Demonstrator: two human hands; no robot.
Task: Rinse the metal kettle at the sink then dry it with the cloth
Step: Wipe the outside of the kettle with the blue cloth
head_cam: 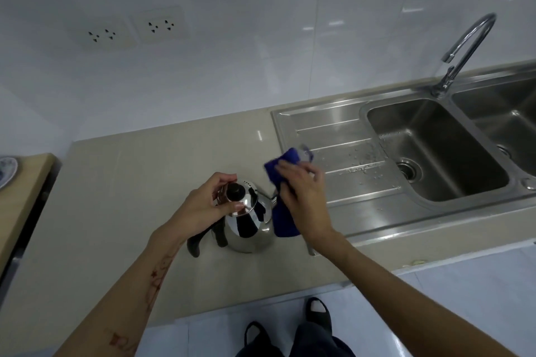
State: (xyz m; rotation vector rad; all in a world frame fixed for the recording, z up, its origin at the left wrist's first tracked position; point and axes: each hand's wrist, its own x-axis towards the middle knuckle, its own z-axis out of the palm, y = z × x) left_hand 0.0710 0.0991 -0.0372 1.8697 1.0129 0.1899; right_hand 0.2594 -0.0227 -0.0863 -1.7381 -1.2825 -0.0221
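The shiny metal kettle (248,226) stands upright on the beige counter (116,197), its black handle pointing toward me on the left. My left hand (206,206) grips the kettle's lid around the black knob. My right hand (304,194) holds a dark blue cloth (285,222) pressed against the kettle's right side, where the spout is hidden behind the cloth. The steel sink (435,151) lies to the right, with water drops on its drainboard.
A curved tap (464,49) rises behind the sink basin, with a second basin (507,113) at the far right. Two wall sockets (127,30) sit on the tiled wall. A patterned plate (5,171) rests on a wooden surface at the far left.
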